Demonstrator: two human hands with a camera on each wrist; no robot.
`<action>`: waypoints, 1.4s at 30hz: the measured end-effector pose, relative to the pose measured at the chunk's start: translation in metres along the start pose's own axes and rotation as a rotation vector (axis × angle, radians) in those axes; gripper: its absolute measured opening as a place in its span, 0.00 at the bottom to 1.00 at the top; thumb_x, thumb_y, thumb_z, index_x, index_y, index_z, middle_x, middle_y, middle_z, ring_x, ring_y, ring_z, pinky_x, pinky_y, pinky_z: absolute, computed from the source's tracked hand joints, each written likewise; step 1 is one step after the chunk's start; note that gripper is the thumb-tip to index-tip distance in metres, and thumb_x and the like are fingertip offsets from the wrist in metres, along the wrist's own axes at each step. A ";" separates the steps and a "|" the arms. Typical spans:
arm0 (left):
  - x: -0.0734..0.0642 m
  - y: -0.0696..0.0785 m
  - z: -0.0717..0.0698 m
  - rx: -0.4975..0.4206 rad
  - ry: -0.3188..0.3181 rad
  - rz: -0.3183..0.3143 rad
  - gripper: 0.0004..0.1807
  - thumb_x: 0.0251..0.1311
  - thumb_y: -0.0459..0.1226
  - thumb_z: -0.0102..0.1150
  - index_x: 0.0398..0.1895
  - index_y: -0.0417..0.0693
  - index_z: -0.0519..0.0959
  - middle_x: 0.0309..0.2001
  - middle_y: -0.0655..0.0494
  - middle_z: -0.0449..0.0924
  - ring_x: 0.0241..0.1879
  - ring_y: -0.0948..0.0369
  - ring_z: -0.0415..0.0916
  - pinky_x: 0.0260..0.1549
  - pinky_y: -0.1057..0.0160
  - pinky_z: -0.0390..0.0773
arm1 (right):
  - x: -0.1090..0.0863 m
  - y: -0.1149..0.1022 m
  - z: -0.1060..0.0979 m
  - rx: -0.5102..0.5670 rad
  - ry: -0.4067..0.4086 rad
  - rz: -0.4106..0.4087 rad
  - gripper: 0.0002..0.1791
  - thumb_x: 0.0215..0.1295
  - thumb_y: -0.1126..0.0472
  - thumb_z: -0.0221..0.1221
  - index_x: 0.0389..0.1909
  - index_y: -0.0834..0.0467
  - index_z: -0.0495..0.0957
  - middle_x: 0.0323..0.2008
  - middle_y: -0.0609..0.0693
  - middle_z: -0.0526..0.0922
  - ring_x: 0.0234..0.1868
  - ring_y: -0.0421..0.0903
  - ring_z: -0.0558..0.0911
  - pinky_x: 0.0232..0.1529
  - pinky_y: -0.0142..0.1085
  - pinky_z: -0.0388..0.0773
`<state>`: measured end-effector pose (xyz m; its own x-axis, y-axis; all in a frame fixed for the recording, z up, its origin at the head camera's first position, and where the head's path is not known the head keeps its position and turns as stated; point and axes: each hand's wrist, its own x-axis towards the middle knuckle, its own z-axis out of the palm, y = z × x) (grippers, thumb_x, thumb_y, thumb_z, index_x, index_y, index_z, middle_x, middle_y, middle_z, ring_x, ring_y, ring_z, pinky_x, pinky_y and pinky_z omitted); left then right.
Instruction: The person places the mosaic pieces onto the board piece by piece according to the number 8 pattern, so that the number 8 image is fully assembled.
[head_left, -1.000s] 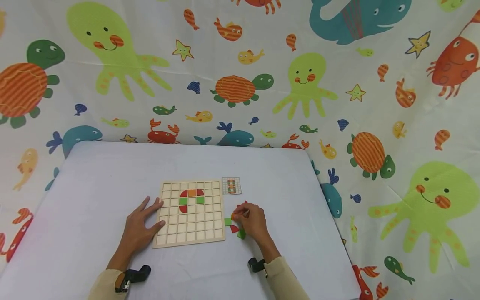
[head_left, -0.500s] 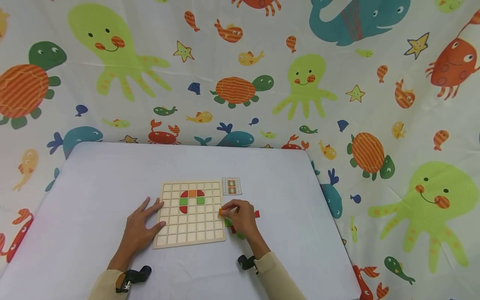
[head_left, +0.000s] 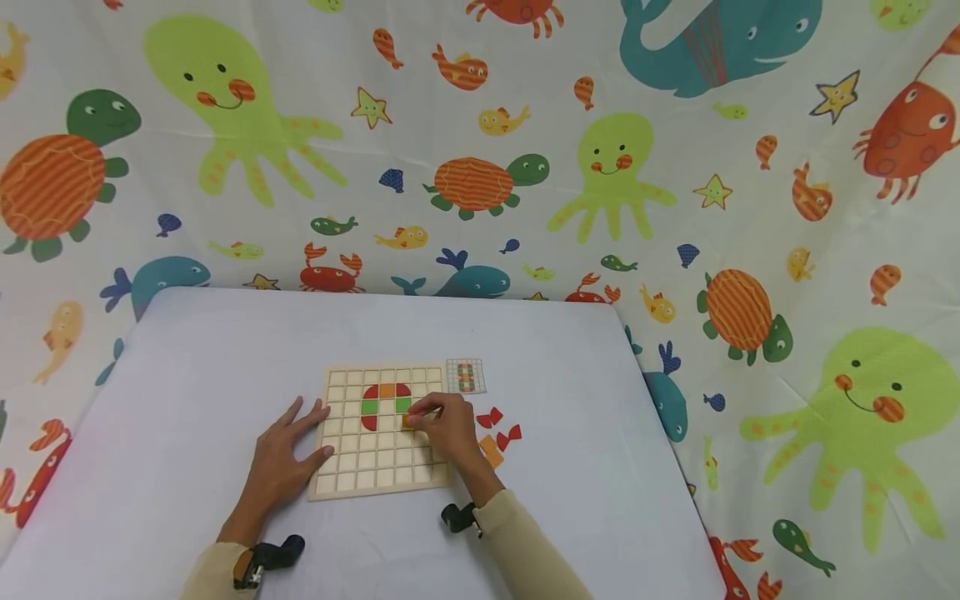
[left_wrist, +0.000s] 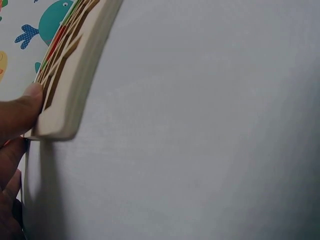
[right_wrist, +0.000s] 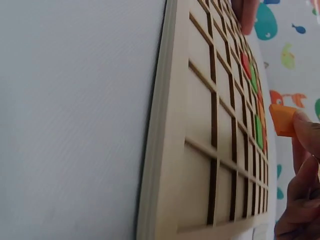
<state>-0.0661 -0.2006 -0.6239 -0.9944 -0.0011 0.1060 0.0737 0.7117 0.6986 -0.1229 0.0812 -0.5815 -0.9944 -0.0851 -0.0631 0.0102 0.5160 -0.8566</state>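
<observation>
A wooden grid board (head_left: 375, 482) lies on the table. Set in its cells are red rounded tiles (head_left: 370, 423), green tiles (head_left: 370, 407) and one orange tile (head_left: 387, 390). At the board's left edge rests my left hand (head_left: 279, 462), fingers spread; in the left wrist view its thumb (left_wrist: 34, 92) touches the frame near a corner. My right hand (head_left: 450, 429) pinches an orange square tile (right_wrist: 283, 120) between thumb and fingertips. It is over the board, just below the right-hand green tile, and the hand hides the board's right part.
Beside the board's upper right corner lies a small pattern card (head_left: 467, 377). Loose red tiles (head_left: 490, 418) and orange tiles (head_left: 491, 451) are scattered right of the board, partly behind the right forearm. The white table (head_left: 225, 350) ends at a patterned cloth (head_left: 480, 242).
My right hand has carried the orange square tile leftward from the loose tiles to over the board, uncovering red and orange pieces. My left hand has stayed at the board's edge.
</observation>
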 end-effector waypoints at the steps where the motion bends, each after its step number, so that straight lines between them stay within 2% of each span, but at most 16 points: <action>1: 0.000 0.000 0.000 0.000 0.002 0.002 0.36 0.57 0.39 0.77 0.71 0.44 0.78 0.78 0.26 0.61 0.75 0.23 0.60 0.66 0.18 0.59 | 0.001 -0.002 0.003 0.002 -0.006 0.003 0.05 0.59 0.56 0.78 0.31 0.45 0.91 0.30 0.37 0.88 0.25 0.36 0.75 0.27 0.29 0.72; 8: -0.001 0.001 0.001 0.008 0.012 0.006 0.36 0.58 0.40 0.77 0.70 0.44 0.78 0.77 0.25 0.62 0.74 0.23 0.61 0.65 0.18 0.60 | 0.007 -0.011 0.020 0.018 -0.032 0.011 0.05 0.59 0.60 0.78 0.31 0.47 0.91 0.29 0.37 0.88 0.29 0.33 0.79 0.29 0.28 0.76; 15: -0.003 0.001 0.001 0.008 0.013 0.001 0.36 0.57 0.40 0.77 0.70 0.44 0.78 0.78 0.24 0.62 0.74 0.22 0.61 0.65 0.18 0.60 | 0.010 -0.015 0.032 -0.008 -0.030 0.032 0.05 0.60 0.60 0.77 0.30 0.47 0.91 0.26 0.36 0.87 0.30 0.31 0.80 0.32 0.30 0.75; 21: -0.004 -0.001 0.004 0.011 0.010 -0.004 0.36 0.57 0.40 0.78 0.71 0.46 0.78 0.78 0.26 0.62 0.74 0.23 0.61 0.65 0.18 0.60 | 0.007 -0.017 0.036 -0.088 -0.038 0.039 0.05 0.61 0.59 0.76 0.29 0.45 0.90 0.27 0.34 0.86 0.32 0.31 0.81 0.36 0.32 0.75; 28: -0.002 0.000 0.001 0.014 0.022 -0.001 0.36 0.57 0.41 0.78 0.71 0.46 0.78 0.78 0.28 0.63 0.75 0.25 0.60 0.66 0.18 0.58 | 0.009 -0.020 0.041 -0.204 -0.027 -0.001 0.05 0.63 0.57 0.76 0.30 0.43 0.90 0.36 0.35 0.88 0.41 0.34 0.83 0.41 0.34 0.78; 36: -0.003 0.000 0.001 0.013 0.028 0.009 0.36 0.57 0.42 0.78 0.70 0.45 0.78 0.77 0.26 0.63 0.74 0.24 0.61 0.65 0.18 0.59 | 0.009 -0.019 0.044 -0.308 -0.033 -0.049 0.05 0.64 0.57 0.75 0.29 0.44 0.90 0.34 0.37 0.83 0.36 0.33 0.79 0.34 0.31 0.74; 42: -0.003 0.000 0.001 0.017 0.021 0.002 0.37 0.57 0.41 0.78 0.71 0.45 0.78 0.78 0.27 0.63 0.75 0.25 0.61 0.66 0.18 0.58 | 0.008 -0.018 0.038 -0.296 -0.033 -0.074 0.05 0.63 0.60 0.73 0.31 0.44 0.90 0.34 0.36 0.83 0.35 0.31 0.79 0.34 0.29 0.74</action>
<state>-0.0633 -0.1995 -0.6251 -0.9924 -0.0139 0.1225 0.0746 0.7236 0.6862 -0.1274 0.0383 -0.5860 -0.9872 -0.1569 -0.0270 -0.0981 0.7331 -0.6731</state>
